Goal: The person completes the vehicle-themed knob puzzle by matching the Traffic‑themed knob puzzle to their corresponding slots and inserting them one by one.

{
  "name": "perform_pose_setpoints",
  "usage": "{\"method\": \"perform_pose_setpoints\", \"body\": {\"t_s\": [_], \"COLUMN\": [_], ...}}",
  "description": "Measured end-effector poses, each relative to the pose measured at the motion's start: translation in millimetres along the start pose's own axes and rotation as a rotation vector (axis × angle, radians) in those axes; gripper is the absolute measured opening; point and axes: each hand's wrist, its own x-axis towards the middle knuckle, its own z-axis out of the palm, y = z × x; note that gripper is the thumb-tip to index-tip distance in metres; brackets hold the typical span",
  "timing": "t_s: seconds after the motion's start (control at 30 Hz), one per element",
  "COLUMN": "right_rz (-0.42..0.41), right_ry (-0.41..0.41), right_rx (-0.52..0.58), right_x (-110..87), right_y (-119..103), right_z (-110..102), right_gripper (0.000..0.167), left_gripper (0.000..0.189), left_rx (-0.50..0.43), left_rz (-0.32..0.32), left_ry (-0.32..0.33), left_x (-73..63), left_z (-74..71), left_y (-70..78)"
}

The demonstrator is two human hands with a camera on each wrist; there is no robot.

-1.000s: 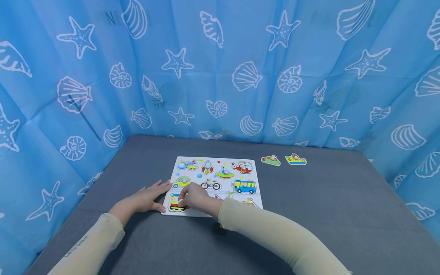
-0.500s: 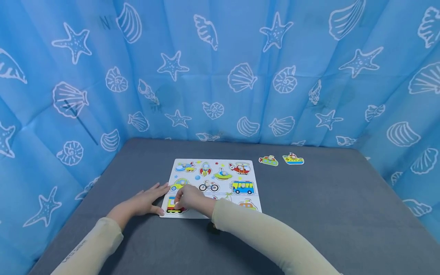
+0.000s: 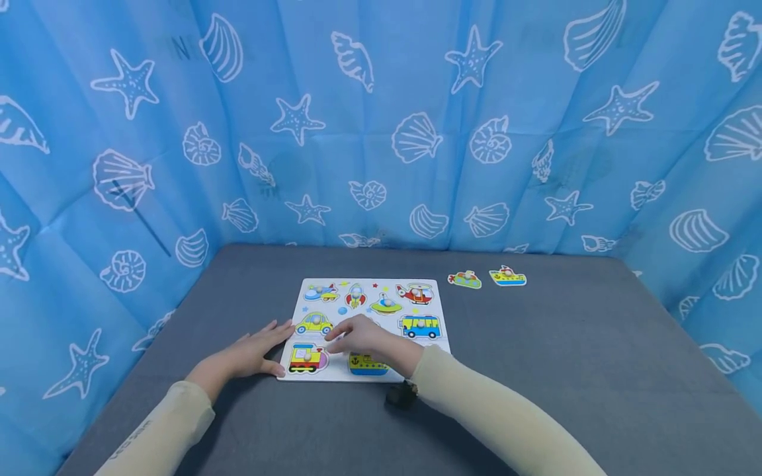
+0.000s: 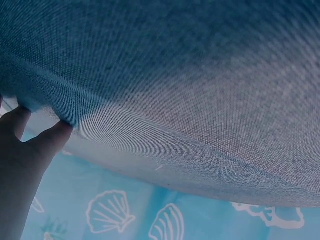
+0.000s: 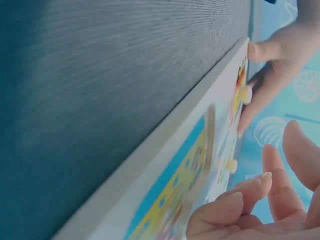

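A white wooden puzzle board (image 3: 340,377) with vehicle pictures lies on the table. My left hand (image 3: 254,350) rests along the board's left edge, fingers spread and thumb at the near corner. Over the board's lower middle hovers my right hand (image 3: 364,336), its fingers loosely parted with nothing between them; in the right wrist view its fingers (image 5: 283,192) stand off the surface. Just left of its fingertips, the train piece (image 3: 300,363) sits in its place with its knob showing. A yellow and blue ship picture (image 3: 368,365) shows below the right hand, which hides part of the board.
Beyond the board's far right corner, a green submarine piece (image 3: 461,281) and a ship piece (image 3: 508,280) lie on the grey table (image 3: 565,357). A car piece (image 3: 308,328) and bus piece (image 3: 415,325) are among several on the board. A blue shell-patterned curtain (image 3: 381,132) stands behind.
My right hand has let go of the train piece, and it has lifted and moved to the right, uncovering the train and the ship picture. The left hand stays at the board's edge.
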Motion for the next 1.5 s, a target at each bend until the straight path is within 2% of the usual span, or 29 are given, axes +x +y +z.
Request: {"method": "perform_pose_setpoints", "body": {"t_s": [0.17,0.57,0.8,1.17,1.33,1.5], "right_rz": [-0.016,-0.043,-0.029,-0.076,-0.053,-0.074], "right_ry": [0.011,0.103,0.151,0.156,0.227,0.317], "right_rx": [0.004,-0.049,-0.054,-0.092,-0.093,-0.054], "right_x": [-8.5,-35.0,-48.0,-60.6,-63.8,-65.9], "right_y": [15,37,51,64,72,82], "right_z": [-21,-70,-96,-121,-132,-145], "right_gripper": [0.015,0.019,0.021,0.024,0.025,0.030], "left_gripper": [0.097,0.098,0.098,0.098,0.099,0.099], "left_rx": [-0.001,0.004,-0.007,0.000,-0.013,-0.028], "left_rz": [-0.008,-0.025,-0.029,-0.040,-0.026,-0.026], "left_ry": [0.014,0.017,0.023,0.026,0.019,0.016], "left_x": [-1.1,-0.8,-0.7,0.3,0.3,-0.5], "left_z": [2.6,1.0,1.7,4.7,4.3,2.9], "left_y": [-0.3,2.1,2.0,-1.9,-2.6,-3.7]}}
